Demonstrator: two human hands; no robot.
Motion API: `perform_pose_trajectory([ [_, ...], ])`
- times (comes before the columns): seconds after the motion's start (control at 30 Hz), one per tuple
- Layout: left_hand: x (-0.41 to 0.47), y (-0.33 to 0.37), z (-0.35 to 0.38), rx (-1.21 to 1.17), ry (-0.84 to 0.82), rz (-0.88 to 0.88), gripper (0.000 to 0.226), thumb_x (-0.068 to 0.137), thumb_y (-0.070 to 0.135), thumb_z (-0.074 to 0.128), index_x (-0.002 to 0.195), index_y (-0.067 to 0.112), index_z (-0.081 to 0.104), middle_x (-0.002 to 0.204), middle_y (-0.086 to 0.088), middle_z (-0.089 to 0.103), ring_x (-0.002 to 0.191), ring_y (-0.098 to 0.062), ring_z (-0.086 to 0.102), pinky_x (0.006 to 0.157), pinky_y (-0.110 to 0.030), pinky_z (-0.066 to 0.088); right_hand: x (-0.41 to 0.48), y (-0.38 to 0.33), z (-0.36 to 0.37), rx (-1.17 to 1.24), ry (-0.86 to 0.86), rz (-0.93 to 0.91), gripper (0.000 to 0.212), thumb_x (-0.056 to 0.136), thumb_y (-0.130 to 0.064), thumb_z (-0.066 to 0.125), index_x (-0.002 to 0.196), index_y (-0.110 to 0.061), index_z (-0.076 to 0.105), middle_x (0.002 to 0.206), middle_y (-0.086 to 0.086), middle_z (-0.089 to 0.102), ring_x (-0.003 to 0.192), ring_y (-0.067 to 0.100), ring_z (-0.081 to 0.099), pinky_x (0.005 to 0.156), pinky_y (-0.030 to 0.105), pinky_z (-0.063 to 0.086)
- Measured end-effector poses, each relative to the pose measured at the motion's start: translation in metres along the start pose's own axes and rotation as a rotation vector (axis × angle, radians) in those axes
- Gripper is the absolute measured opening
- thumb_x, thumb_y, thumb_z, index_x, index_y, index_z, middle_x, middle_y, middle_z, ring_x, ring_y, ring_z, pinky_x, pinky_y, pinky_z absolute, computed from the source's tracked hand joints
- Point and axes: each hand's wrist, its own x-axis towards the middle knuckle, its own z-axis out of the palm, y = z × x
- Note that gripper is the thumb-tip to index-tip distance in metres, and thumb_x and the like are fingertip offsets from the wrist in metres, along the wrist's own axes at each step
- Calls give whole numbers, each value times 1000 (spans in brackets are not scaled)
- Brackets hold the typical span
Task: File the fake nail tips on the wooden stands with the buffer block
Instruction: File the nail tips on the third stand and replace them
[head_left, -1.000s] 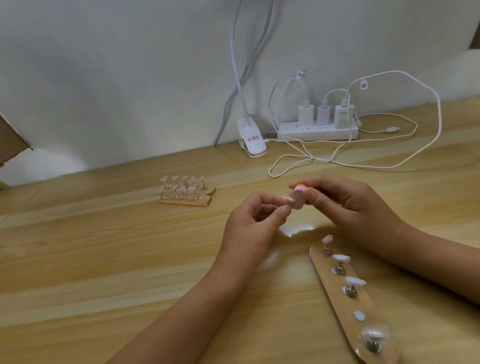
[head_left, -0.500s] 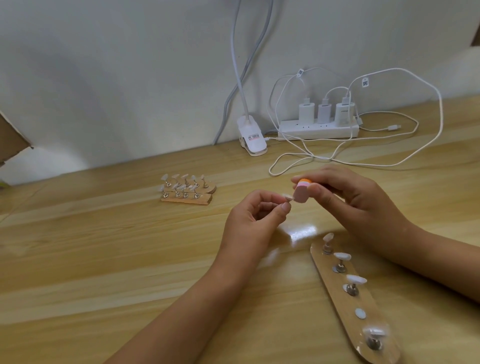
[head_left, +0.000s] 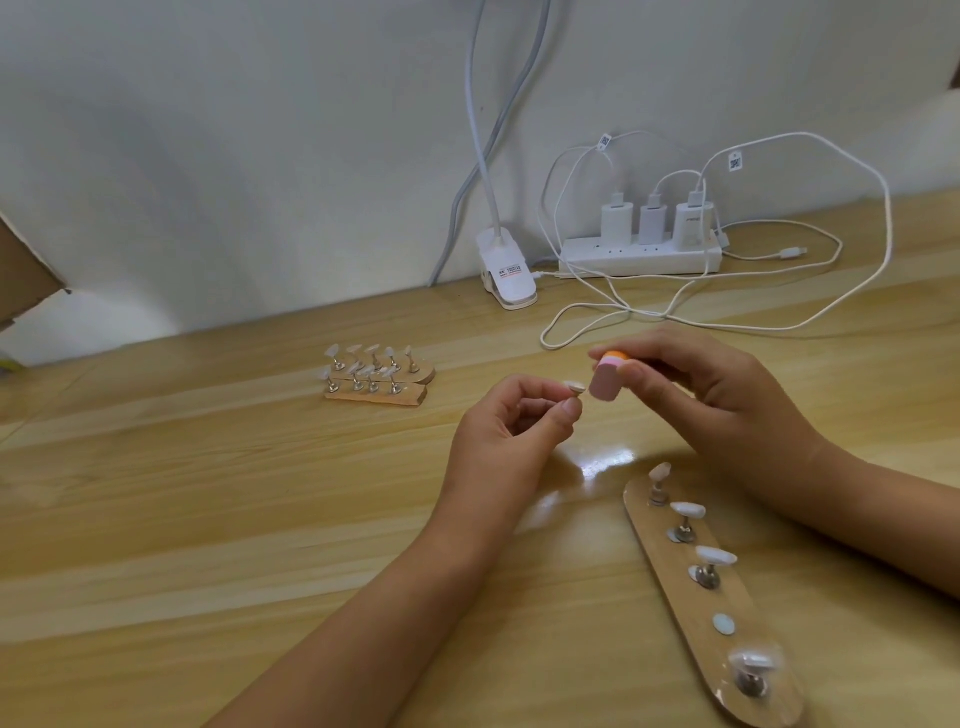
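My left hand (head_left: 511, 423) pinches a small nail tip holder (head_left: 573, 388) between thumb and fingers, its pale tip pointing right. My right hand (head_left: 711, 392) grips a pink and orange buffer block (head_left: 605, 381), whose pink face sits just right of the tip, almost touching it. A long wooden stand (head_left: 724, 605) lies at the lower right with several nail tips on metal pegs and one bare round magnet spot. Two more wooden stands (head_left: 375, 375) with several nail tips sit side by side farther back on the table.
A white power strip (head_left: 640, 257) with three chargers sits against the wall, its white cables looping over the table behind my right hand. A white clip lamp base (head_left: 506, 275) stands left of it. A cardboard edge (head_left: 21, 283) shows at far left.
Both hands stay close together at mid-table. The buffer block has shifted slightly up and right against the nail tip, a small filing stroke.
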Motion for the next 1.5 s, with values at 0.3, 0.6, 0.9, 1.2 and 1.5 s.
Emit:
perform_pose_trajectory([
  [0.3,2,1,1,-32,-9,15,13,90,14,68,92,24,76,81,12,69,77,1,61,74,-12,49,3,2,-1,255,59,122,19,92,-30,60,110,-27,68,102,1,70,102,17,65,84,30,57],
  [0.6,0,3,2,-33,-42,-6,16,85,17,74,79,32,71,71,11,63,67,-2,55,64,-13,45,2,-1,-3,136,48,96,27,90,-33,57,113,-22,69,107,-7,64,101,21,62,83,41,54],
  [0.9,0,2,1,-5,-40,30,22,85,12,74,72,29,70,77,2,65,62,-2,58,56,-13,47,1,-1,0,-44,19,-73,22,97,-30,58,116,-22,67,107,-4,61,104,11,60,85,14,46],
  [1.2,1,0,3,41,-22,35,18,84,13,74,72,24,68,69,10,63,67,-3,56,63,-14,45,0,-5,1,-97,-35,-138,28,93,-23,53,118,-16,65,109,0,62,105,5,60,88,14,46],
  [1.5,0,-2,2,36,-35,34,17,87,16,73,74,23,65,70,6,63,67,-4,58,60,-14,47,-1,-5,0,-141,-20,-167,24,95,-24,61,117,-15,67,106,1,63,100,11,61,86,18,48],
])
